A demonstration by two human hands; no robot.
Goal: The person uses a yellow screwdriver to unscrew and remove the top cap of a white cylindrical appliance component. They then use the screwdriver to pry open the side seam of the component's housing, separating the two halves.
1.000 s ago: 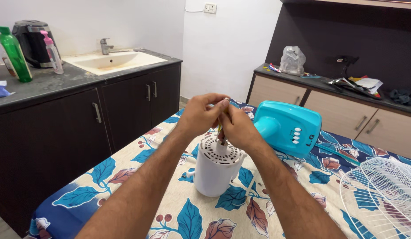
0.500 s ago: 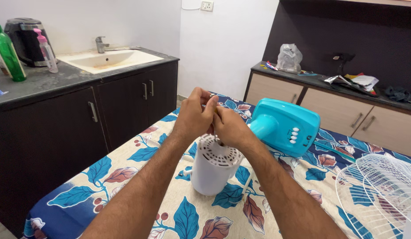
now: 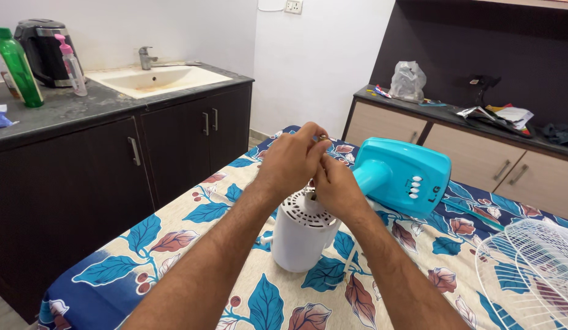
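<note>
The white fan motor housing point(image 3: 303, 235) stands upright on the leaf-patterned cloth of the bed point(image 3: 192, 244), near its middle, just in front of the turquoise fan base point(image 3: 401, 174) that lies tipped on its side. Both hands meet right above the housing's vented top: the left hand point(image 3: 291, 160) and the right hand point(image 3: 336, 189) have their fingers pinched together on something small and thin, too hidden to name. The step looks like fine work at the motor's top; the next move likely calls for a steady two-handed pinch. A white wire grille point(image 3: 528, 275) lies at the bed's right edge. The sink point(image 3: 158, 79) in the dark counter point(image 3: 82, 110) looks empty; a green bottle point(image 3: 18, 67) and a clear pump bottle point(image 3: 70, 64) stand beside a black kettle point(image 3: 42, 49), contents unclear.
</note>
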